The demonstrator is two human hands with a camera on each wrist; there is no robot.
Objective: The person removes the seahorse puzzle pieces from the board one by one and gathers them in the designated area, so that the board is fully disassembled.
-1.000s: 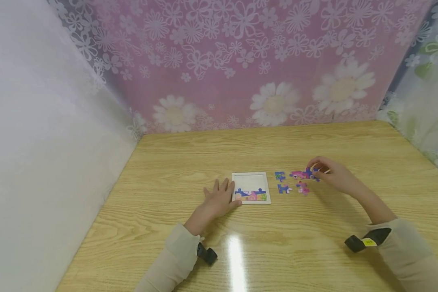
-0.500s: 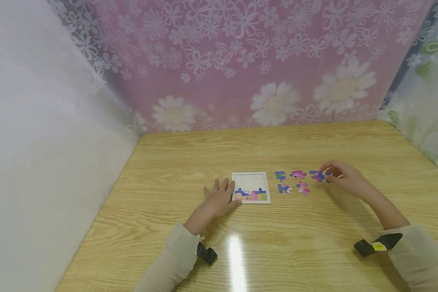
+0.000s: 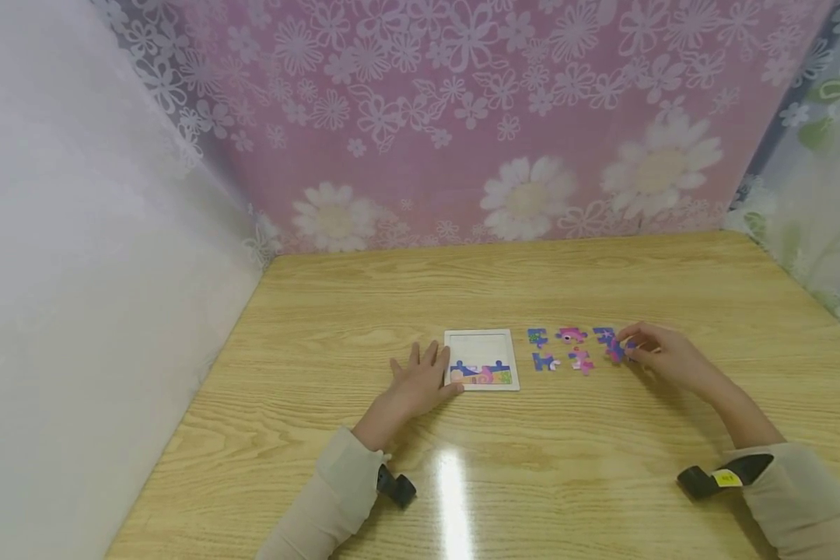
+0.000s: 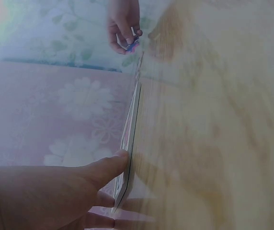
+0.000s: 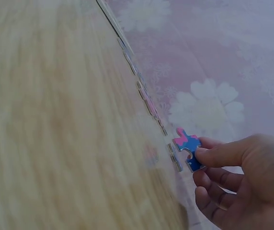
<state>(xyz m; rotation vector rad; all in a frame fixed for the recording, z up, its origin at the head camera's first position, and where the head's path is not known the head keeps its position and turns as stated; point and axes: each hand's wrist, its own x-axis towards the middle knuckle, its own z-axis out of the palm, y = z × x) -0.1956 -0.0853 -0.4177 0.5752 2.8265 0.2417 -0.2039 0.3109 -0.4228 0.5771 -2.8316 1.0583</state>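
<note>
My left hand (image 3: 417,384) lies on the table with fingers spread at the left edge of a square white puzzle tray (image 3: 481,333). Its thumb touches the tray's near corner, as the left wrist view also shows. Joined pieces (image 3: 481,376) fill the tray's near strip; the bare base shows behind them. My right hand (image 3: 665,354) pinches a blue and pink jigsaw piece (image 5: 188,146) between thumb and forefinger, tilted up off the table. Beside the held piece lies a blue jigsaw piece (image 3: 603,334) with a pink star shape.
Between tray and right hand lie a blue-green piece (image 3: 536,337), a pink piece with an eye (image 3: 570,335), a blue piece (image 3: 542,362) and a pink piece (image 3: 581,361). A flowered pink backdrop (image 3: 420,155) stands along the wooden table's (image 3: 322,311) far edge.
My right hand has moved rightward and slightly nearer; one blue piece now lies right of the eye piece, and another is in the fingers. My left hand and the tray have stayed put.
</note>
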